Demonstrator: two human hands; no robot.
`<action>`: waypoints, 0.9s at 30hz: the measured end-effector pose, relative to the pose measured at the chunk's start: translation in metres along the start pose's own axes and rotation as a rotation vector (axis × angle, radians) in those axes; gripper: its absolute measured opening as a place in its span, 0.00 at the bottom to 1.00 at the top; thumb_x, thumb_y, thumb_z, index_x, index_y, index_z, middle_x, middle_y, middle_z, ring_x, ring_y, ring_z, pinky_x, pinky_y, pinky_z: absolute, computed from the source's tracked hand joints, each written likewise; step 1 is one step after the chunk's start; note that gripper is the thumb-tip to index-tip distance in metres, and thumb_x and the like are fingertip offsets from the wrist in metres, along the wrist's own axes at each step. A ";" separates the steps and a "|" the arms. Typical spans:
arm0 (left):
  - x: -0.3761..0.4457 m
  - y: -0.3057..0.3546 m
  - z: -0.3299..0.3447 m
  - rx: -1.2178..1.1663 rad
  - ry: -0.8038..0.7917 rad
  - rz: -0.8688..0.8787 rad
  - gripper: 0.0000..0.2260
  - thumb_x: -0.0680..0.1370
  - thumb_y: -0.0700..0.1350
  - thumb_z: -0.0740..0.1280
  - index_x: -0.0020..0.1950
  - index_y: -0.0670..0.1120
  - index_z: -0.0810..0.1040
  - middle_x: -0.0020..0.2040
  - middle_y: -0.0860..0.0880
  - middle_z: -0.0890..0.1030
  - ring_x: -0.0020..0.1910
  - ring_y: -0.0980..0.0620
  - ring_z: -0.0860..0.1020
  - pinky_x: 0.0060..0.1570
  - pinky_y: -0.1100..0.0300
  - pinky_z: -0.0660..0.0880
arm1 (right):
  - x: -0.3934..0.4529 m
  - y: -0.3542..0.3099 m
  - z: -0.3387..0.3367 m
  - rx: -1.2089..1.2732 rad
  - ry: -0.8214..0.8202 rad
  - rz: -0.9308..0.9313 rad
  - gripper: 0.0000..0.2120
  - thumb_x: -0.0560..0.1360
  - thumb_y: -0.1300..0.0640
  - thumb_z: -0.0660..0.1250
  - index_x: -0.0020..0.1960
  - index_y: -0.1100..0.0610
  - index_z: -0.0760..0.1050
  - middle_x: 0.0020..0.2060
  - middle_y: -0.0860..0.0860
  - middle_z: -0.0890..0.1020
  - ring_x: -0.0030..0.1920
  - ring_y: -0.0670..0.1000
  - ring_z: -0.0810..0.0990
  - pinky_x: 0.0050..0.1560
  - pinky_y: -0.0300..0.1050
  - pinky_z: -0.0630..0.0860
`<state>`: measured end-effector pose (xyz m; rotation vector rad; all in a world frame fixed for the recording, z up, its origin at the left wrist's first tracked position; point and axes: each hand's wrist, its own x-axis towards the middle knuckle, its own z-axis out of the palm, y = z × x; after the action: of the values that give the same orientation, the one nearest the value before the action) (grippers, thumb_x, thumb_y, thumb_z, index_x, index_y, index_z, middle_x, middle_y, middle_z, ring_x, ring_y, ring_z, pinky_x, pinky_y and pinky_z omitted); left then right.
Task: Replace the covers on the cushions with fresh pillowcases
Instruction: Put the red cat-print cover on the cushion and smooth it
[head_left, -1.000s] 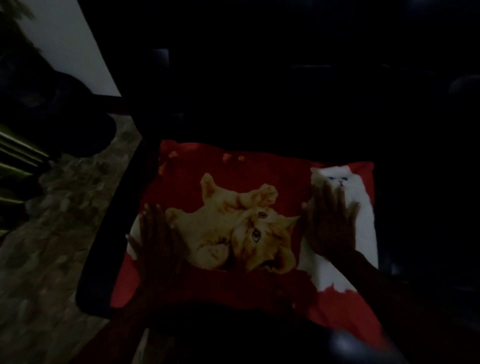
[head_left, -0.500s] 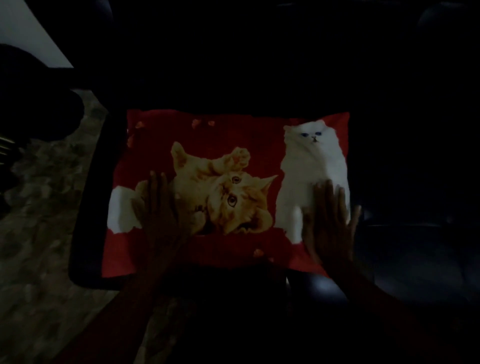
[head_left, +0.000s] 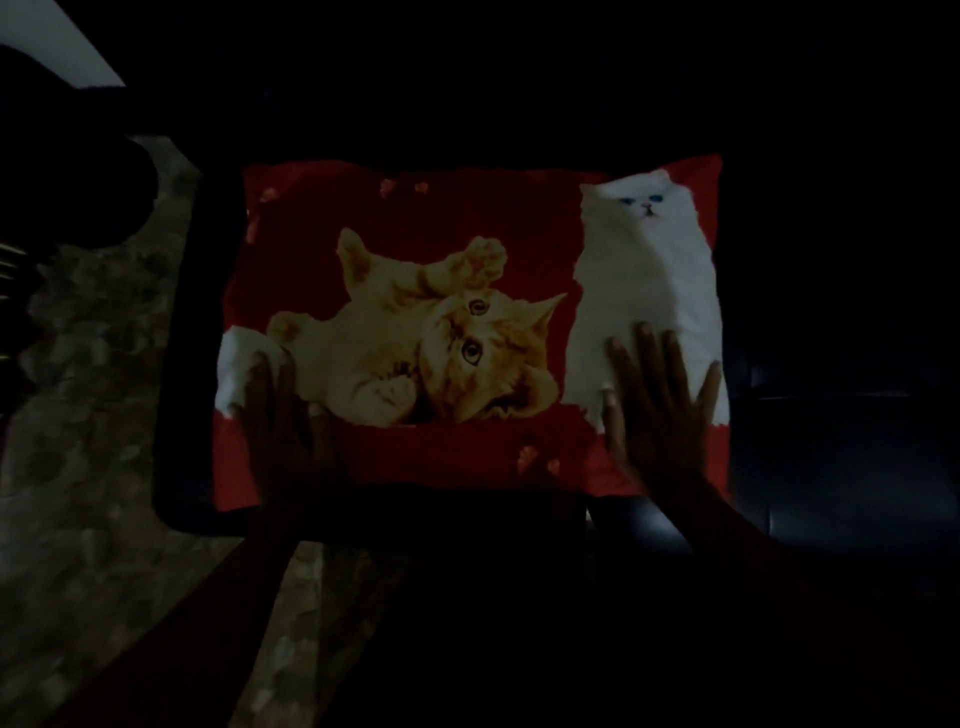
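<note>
Two printed cats on red cushion (head_left: 415, 218); left hand (head_left: 283, 431), right hand (head_left: 660, 415) flat, apart.

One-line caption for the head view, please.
Both hands, left and right, press flat on a red cat-print cushion lying on a dark seat.

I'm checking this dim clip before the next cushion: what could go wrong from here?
1. The room is very dark, so wrinkles or an unclosed opening on the red cat-print cushion could go unnoticed.
2. The left hand and right hand press flat near the front edge; the cushion lies close to the dark seat's front rim, so a push or pull might slide it toward the floor.
</note>
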<state>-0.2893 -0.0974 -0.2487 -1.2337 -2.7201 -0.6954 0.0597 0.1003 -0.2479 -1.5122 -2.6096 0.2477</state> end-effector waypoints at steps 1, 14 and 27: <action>0.003 -0.002 -0.002 0.014 -0.030 0.021 0.23 0.85 0.50 0.56 0.80 0.46 0.61 0.80 0.45 0.61 0.79 0.46 0.59 0.75 0.36 0.54 | 0.001 0.000 -0.002 0.008 -0.010 0.007 0.26 0.84 0.44 0.51 0.81 0.47 0.58 0.82 0.51 0.55 0.82 0.55 0.51 0.75 0.74 0.46; 0.165 0.077 0.039 -0.024 -0.190 -0.201 0.27 0.84 0.57 0.49 0.82 0.48 0.54 0.82 0.46 0.53 0.81 0.47 0.50 0.78 0.44 0.44 | 0.145 -0.050 -0.021 0.180 -0.170 0.124 0.35 0.78 0.34 0.39 0.83 0.45 0.49 0.82 0.49 0.49 0.82 0.54 0.43 0.75 0.72 0.37; 0.202 0.088 0.029 0.196 -0.517 -0.126 0.29 0.84 0.60 0.48 0.82 0.53 0.47 0.83 0.48 0.45 0.81 0.45 0.41 0.74 0.34 0.35 | 0.178 -0.013 -0.062 0.102 -0.350 0.353 0.33 0.82 0.34 0.45 0.83 0.46 0.46 0.83 0.49 0.47 0.82 0.57 0.43 0.76 0.71 0.39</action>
<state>-0.3575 0.1061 -0.1919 -1.3558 -3.1966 -0.1116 -0.0280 0.2537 -0.1810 -2.0446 -2.4948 0.7258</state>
